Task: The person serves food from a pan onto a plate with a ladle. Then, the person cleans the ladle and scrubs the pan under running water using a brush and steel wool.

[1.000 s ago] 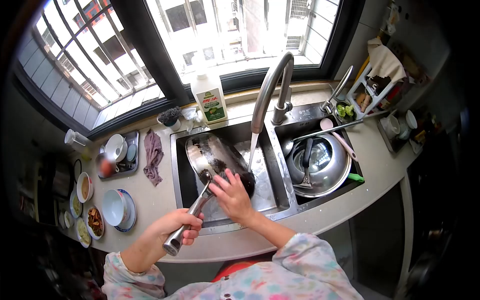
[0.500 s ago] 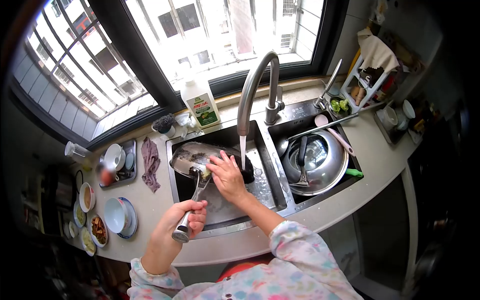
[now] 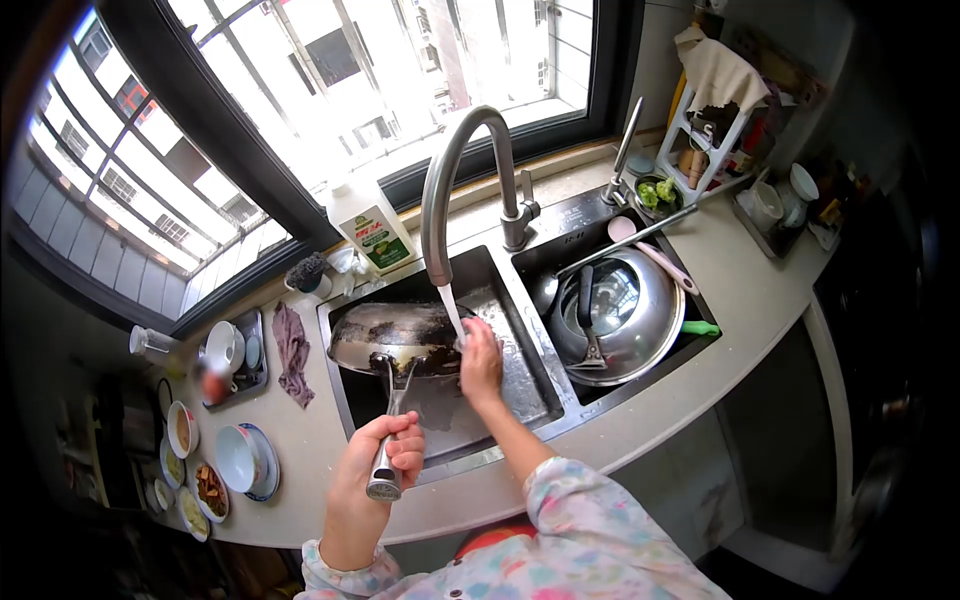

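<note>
A metal pan (image 3: pixel 390 332) with dark burnt patches is tilted on its side in the left sink basin (image 3: pixel 520 392). My left hand (image 3: pixel 385 453) is wrapped round its steel handle, which points toward me. At the pan's right end, under the running water of the curved faucet (image 3: pixel 438 200), is my right hand (image 3: pixel 481 358). Its fingers are partly seen near the pan's edge, and whether they hold anything is unclear.
The right basin holds a large lid (image 3: pixel 635 310), a ladle and a pink spoon (image 3: pixel 650 250). A white bottle (image 3: pixel 375 232) and a purple cloth (image 3: pixel 292 355) lie beyond and left of the sink. Bowls (image 3: pixel 238 458) and food dishes occupy the left counter.
The pan has turned, its handle now pointing nearly straight toward me. My right hand has moved from the pan's side to its right end, under the water. The camera view has shifted.
</note>
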Demonstrator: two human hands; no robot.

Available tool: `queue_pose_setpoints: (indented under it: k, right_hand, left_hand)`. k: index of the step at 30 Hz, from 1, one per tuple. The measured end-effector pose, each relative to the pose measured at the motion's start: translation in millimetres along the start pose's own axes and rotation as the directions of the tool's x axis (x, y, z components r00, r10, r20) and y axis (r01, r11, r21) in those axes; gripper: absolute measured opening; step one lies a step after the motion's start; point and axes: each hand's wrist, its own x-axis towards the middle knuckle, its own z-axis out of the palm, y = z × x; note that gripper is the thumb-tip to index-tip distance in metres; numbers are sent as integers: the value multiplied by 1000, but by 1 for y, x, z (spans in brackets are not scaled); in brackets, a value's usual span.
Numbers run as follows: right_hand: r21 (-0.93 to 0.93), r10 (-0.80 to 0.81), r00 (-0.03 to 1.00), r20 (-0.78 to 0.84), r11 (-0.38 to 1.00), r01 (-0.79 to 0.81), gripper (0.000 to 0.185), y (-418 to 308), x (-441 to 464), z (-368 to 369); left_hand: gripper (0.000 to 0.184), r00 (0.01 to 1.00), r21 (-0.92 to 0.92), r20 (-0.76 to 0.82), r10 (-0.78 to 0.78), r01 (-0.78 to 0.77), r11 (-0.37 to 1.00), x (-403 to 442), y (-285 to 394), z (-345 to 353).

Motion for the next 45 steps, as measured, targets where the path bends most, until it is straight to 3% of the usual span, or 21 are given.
queue_pose_setpoints:
  k: [1,3,4,7,10,11,13,14,17,21,25,27,29,33,36,39,45]
  right_hand:
    - [142,189,982,23,971,-191,32,28,16,3]
    - [162,334,940,75,926,-342,33,45,28,1]
    - [225,297,954,33,928,-297,32,48,18,9]
    - [0,-64,996,-60,998,64,34,-6,-19,4]
    - [-64,-163,986,31,984,165,39,-18,-29,2]
    - [-65,-117,993,11,991,117,36,-9,-18,6]
    - [217,102,987,126,968,-128,33,20,17,2]
    - [218,166,974,156,956,-198,30,19,24,-1]
    - [-58,-219,976,20,974,219,31,-5,-11,3]
    - [-39,-453,850,269,877,480,35,-55,-20,-11]
    - [98,-426,801,421,899,427,37,-55,28,2]
    - [69,-471,754,458,865,498,34,-57,19,-5]
    - [235,-485,697,529,872,429,27,-51,-1,-20]
    - [282,-537,660,525,841,461,10,-68,5,0]
    - [233,-562,632,533,816,529,9,-87,20,27]
    - [218,-553,590,588,811,543,7,-78,12,3]
    - [125,-578,609,544,773,622,4,-88,8,22]
  left_hand:
    - [8,1000,-15,-9,7,-7,1000,0,-2,-1]
    - [9,1000,-2,-27,9,-9,1000,-2,-1,-3]
    - [10,999,6,-38,7,-7,1000,-2,1,-3]
    - [11,998,13,-66,-3,4,1000,-2,0,-4]
    - [10,995,31,-102,22,-19,999,-2,-2,2]
    - [10,991,43,-127,38,-33,999,-2,-7,7]
    - [10,984,54,-166,66,-58,997,-4,-19,8]
    - [10,983,61,-169,77,-67,996,-3,-24,10]
    - [11,983,70,-174,63,-52,996,-1,-21,2]
    - [12,980,125,-189,58,-34,992,-2,-19,-4]
    - [13,984,128,-175,45,-23,991,-8,-19,-8]
    - [14,984,151,-173,33,-7,989,-10,-15,-20]
    - [14,986,196,-166,32,1,981,-11,-8,-29]
    - [13,988,266,-151,36,6,964,-9,-5,-45]
    - [13,990,220,-137,37,-6,976,-8,0,-46]
    - [11,994,190,-108,23,-2,982,-13,9,-48]
    - [8,993,182,-99,68,-49,982,-22,10,-39]
